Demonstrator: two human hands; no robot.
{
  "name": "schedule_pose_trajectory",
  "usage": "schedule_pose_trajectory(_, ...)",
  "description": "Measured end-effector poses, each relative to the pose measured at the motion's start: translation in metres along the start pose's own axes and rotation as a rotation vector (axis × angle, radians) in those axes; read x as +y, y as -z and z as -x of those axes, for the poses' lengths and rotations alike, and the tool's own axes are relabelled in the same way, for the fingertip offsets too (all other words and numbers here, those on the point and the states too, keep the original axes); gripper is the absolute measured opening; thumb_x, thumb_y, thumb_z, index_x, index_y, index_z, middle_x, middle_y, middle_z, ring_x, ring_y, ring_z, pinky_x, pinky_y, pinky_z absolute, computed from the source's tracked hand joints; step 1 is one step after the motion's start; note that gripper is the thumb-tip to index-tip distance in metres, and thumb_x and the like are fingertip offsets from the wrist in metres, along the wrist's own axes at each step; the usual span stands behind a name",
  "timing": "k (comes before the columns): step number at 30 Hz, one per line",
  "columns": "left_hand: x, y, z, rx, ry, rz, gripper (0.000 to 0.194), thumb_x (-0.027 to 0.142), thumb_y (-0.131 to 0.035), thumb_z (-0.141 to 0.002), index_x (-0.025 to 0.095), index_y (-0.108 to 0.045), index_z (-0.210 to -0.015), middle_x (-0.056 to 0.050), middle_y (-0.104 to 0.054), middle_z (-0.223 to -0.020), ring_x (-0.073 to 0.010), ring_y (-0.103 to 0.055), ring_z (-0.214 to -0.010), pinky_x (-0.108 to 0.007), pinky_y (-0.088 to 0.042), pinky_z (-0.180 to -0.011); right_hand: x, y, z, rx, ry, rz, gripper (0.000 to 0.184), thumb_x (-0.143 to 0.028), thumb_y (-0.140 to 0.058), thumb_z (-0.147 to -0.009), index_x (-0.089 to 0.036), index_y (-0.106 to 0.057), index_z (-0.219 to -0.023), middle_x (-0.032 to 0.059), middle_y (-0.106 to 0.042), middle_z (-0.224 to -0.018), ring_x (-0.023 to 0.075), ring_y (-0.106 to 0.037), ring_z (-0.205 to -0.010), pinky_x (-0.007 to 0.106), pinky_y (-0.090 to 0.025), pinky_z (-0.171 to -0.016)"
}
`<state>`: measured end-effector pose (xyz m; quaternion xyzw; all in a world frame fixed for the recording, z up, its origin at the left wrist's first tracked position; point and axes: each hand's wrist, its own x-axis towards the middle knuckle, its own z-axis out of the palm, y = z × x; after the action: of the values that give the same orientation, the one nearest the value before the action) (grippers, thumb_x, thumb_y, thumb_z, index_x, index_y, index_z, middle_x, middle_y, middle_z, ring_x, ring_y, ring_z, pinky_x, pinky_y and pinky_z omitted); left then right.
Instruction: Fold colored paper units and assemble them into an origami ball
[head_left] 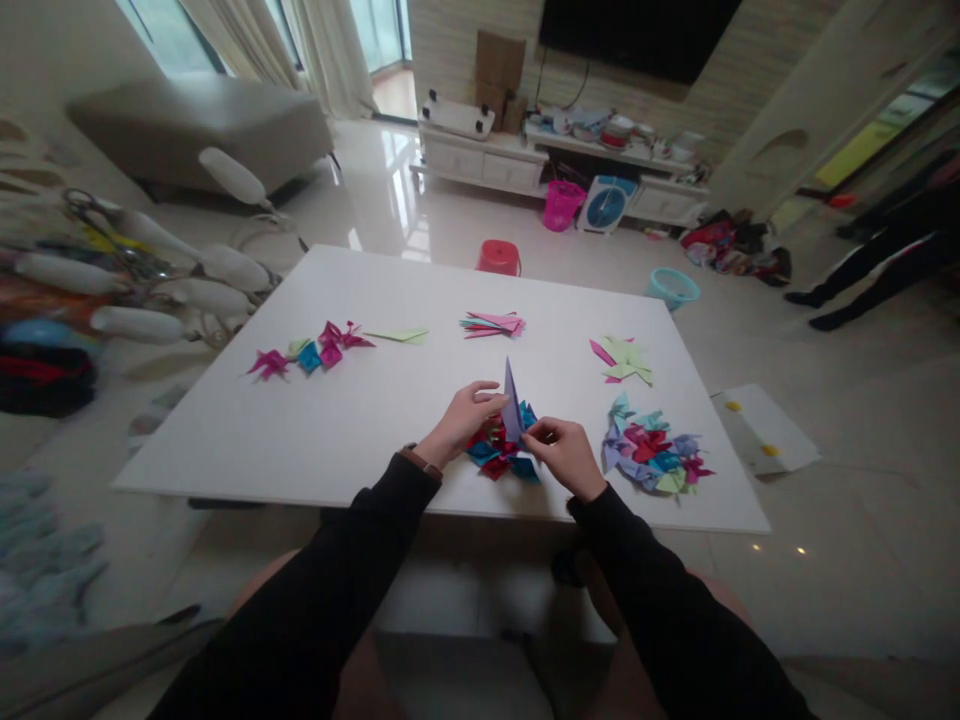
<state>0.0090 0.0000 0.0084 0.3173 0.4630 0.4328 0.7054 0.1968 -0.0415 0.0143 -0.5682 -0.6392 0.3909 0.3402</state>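
Between my hands stands a folded purple origami paper [511,402], long and pointed, with its tip upward. My left hand [471,415] pinches its left side with thumb and fingers. At its lower right edge, the fingertips of my right hand [561,448] are closed on the same paper. Just beneath and behind it lies a heap of red and blue folded paper pieces [499,462], partly covered by my hands. To the right of my right hand sits a larger pile of origami cranes [652,445] in lilac, red, blue and green.
On the white table [360,420] are a stack of folded paper strips [493,324], green and pink folded pieces [626,360], a lone green piece [397,336] and pink and blue cranes [330,345]. Beyond its edge stand a red stool [499,257] and a blue bucket [673,287].
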Motion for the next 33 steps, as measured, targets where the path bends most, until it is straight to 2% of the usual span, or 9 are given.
schedule_pose_trajectory(3, -0.003, -0.005, -0.009, 0.003, -0.005, -0.037, 0.049, 0.024, -0.084, -0.078, 0.013, -0.06, -0.119, -0.015, -0.071, -0.115, -0.0172, -0.071, -0.087, -0.031, -0.058, -0.079, 0.006, 0.008, -0.004, 0.012, 0.069, 0.113, 0.014, -0.027, -0.068, -0.081, -0.023, -0.071, -0.068, 0.001, -0.069, -0.063, 0.0178, -0.061, -0.057, 0.03, -0.045, -0.06)
schedule_pose_trajectory(6, -0.005, -0.01, -0.014, 0.035, -0.036, -0.069, 0.046, 0.023, -0.086, -0.075, 0.012, -0.061, -0.113, -0.011, -0.071, -0.103, -0.0167, -0.07, -0.082, -0.032, -0.058, -0.077, 0.01, 0.011, -0.007, 0.001, 0.145, 0.195, 0.013, -0.02, -0.069, -0.078, -0.025, -0.071, -0.067, 0.0008, -0.068, -0.065, 0.0182, -0.06, -0.061, 0.031, -0.044, -0.063)
schedule_pose_trajectory(10, -0.009, -0.012, -0.017, 0.034, -0.08, -0.072, 0.043, 0.026, -0.087, -0.073, 0.012, -0.062, -0.105, -0.007, -0.067, -0.093, -0.0156, -0.068, -0.079, -0.03, -0.057, -0.074, 0.007, 0.012, -0.004, 0.01, 0.195, 0.186, 0.014, -0.024, -0.072, -0.08, -0.026, -0.071, -0.066, 0.0022, -0.067, -0.069, 0.0189, -0.058, -0.065, 0.032, -0.045, -0.065)
schedule_pose_trajectory(14, -0.007, -0.007, -0.013, -0.038, -0.123, -0.007, 0.044, 0.028, -0.086, -0.073, 0.013, -0.062, -0.107, -0.005, -0.065, -0.095, -0.0155, -0.067, -0.084, -0.031, -0.056, -0.079, 0.003, 0.011, -0.001, 0.014, 0.079, -0.112, 0.021, -0.04, -0.078, -0.08, -0.024, -0.073, -0.068, 0.004, -0.07, -0.077, 0.0193, -0.061, -0.069, 0.033, -0.05, -0.064)
schedule_pose_trajectory(19, 0.005, 0.002, -0.004, -0.104, -0.102, 0.07, 0.038, 0.026, -0.08, -0.074, 0.015, -0.063, -0.106, -0.005, -0.067, -0.098, -0.0148, -0.066, -0.085, -0.027, -0.054, -0.076, 0.003, 0.007, -0.002, 0.05, -0.062, -0.439, 0.028, -0.047, -0.084, -0.071, -0.022, -0.072, -0.069, 0.0064, -0.076, -0.095, 0.0217, -0.068, -0.085, 0.037, -0.055, -0.081)
schedule_pose_trajectory(23, 0.01, 0.009, -0.003, -0.06, -0.102, 0.049, 0.03, 0.022, -0.074, -0.07, 0.014, -0.068, -0.099, -0.003, -0.069, -0.092, -0.0117, -0.062, -0.078, -0.021, -0.049, -0.067, 0.004, 0.001, -0.006, 0.126, -0.091, -0.502, 0.026, -0.043, -0.081, -0.073, -0.021, -0.067, -0.07, 0.0024, -0.072, -0.085, 0.0165, -0.063, -0.077, 0.032, -0.052, -0.077)
schedule_pose_trajectory(28, 0.013, 0.015, -0.005, -0.035, -0.09, -0.014, 0.023, 0.026, -0.075, -0.069, 0.013, -0.069, -0.086, -0.002, -0.068, -0.081, -0.0127, -0.062, -0.074, -0.025, -0.05, -0.07, 0.001, -0.009, -0.015, 0.141, -0.226, -0.618, 0.025, -0.037, -0.077, -0.069, -0.023, -0.057, -0.071, -0.0055, -0.053, -0.064, 0.0118, -0.05, -0.061, 0.025, -0.045, -0.06)
schedule_pose_trajectory(30, 0.014, 0.017, -0.005, -0.032, -0.094, -0.052, 0.022, 0.026, -0.075, -0.068, 0.013, -0.068, -0.083, -0.002, -0.067, -0.078, -0.0123, -0.061, -0.071, -0.025, -0.049, -0.069, 0.0, -0.012, -0.019, 0.115, -0.28, -0.657, 0.025, -0.035, -0.078, -0.064, -0.024, -0.057, -0.074, -0.0063, -0.053, -0.065, 0.0114, -0.05, -0.06, 0.024, -0.044, -0.058)
schedule_pose_trajectory(33, 0.013, 0.019, -0.002, -0.052, -0.099, -0.134, 0.022, 0.026, -0.076, -0.069, 0.012, -0.069, -0.084, -0.003, -0.068, -0.075, -0.0125, -0.06, -0.068, -0.025, -0.048, -0.066, 0.002, -0.014, -0.023, 0.1, -0.252, -0.601, 0.028, -0.038, -0.079, -0.065, -0.023, -0.062, -0.08, -0.0044, -0.06, -0.069, 0.0134, -0.055, -0.063, 0.025, -0.044, -0.059)
